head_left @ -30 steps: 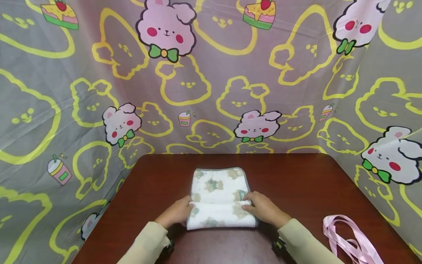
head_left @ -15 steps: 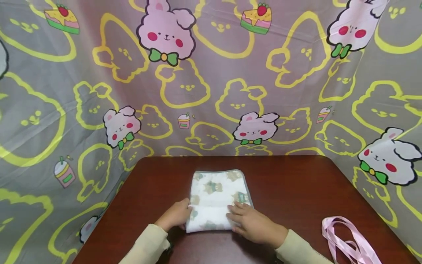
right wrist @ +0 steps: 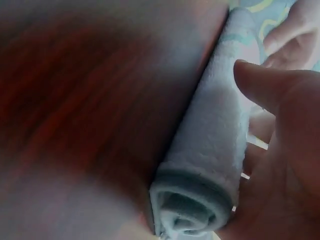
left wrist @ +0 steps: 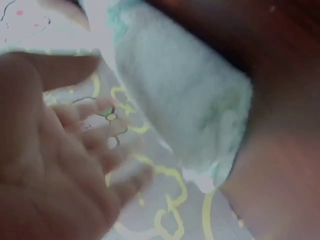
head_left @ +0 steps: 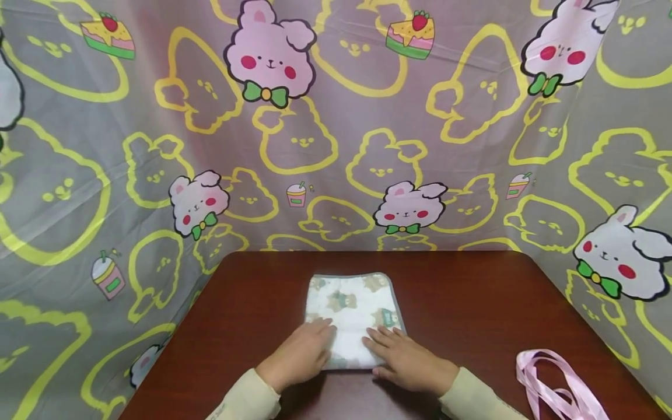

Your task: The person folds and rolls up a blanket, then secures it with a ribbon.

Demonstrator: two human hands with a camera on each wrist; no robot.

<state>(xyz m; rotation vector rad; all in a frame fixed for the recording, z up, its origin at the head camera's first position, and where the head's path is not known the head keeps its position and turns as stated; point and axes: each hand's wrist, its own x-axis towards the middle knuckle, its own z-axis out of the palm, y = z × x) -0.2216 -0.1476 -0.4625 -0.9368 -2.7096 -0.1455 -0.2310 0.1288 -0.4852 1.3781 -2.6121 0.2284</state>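
Observation:
A white towel (head_left: 349, 315) with a bear print and grey-green edging lies folded on the table. In the right wrist view its near edge shows as a rolled fold (right wrist: 210, 135) with the edging coiled at the end. My left hand (head_left: 301, 353) lies over the towel's left side, fingers straight and pointing away. On the right side my right hand (head_left: 406, 359) rests with its fingers spread flat on the cloth. The left wrist view shows the left hand (left wrist: 65, 150) with fingers extended beside the towel (left wrist: 175, 85).
A loose pink ribbon (head_left: 556, 385) lies in loops at the table's right front. The dark red-brown table (head_left: 462, 291) is enclosed by a hanging cloth (head_left: 336, 116) printed with rabbits, at the back and both sides.
Both hands gripped the towel's sides a second ago. The right hand let go first and flattened on the towel; the left then moved from the left edge onto the top.

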